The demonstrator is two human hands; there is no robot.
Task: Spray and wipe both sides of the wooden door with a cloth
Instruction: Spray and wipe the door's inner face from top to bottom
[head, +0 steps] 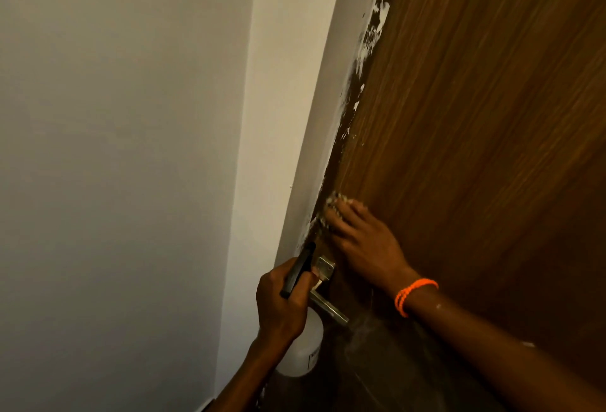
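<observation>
The brown wooden door [475, 116] fills the right half of the view, with white paint smears along its left edge. My right hand [364, 241] presses a pale cloth [331, 205] flat against the door near that edge, just above the handle; most of the cloth is hidden under the fingers. My left hand [282, 303] grips a white spray bottle [305, 352] with a black trigger head, held beside the door edge. An orange band circles my right wrist.
A metal lever handle [328, 303] on a square plate sticks out of the door between my two hands. A white door frame [314, 116] and a pale wall [114, 149] take up the left side.
</observation>
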